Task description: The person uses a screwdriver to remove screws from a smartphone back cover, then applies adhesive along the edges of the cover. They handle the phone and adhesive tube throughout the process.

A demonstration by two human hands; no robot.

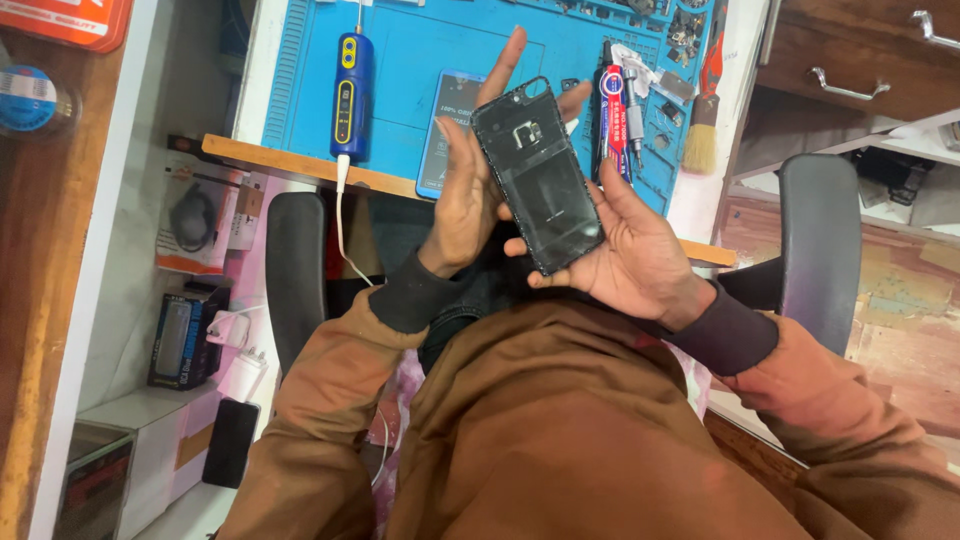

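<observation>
Two bare hands, left (470,190) and right (630,250). One black phone back shell (537,172). One blue rubber mat (420,60). One blue-and-yellow handheld tool (352,95). One wooden-handled brush (703,130). Two black chair armrests (296,270) (820,240).

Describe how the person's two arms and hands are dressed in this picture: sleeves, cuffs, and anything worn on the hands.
Both arms wear loose brown jacket sleeves, creased at the elbows. Each ends in a dark ribbed knit cuff, snug at the wrist. The left hand and right hand are bare: no gloves, and no rings or watch can be seen.
</observation>
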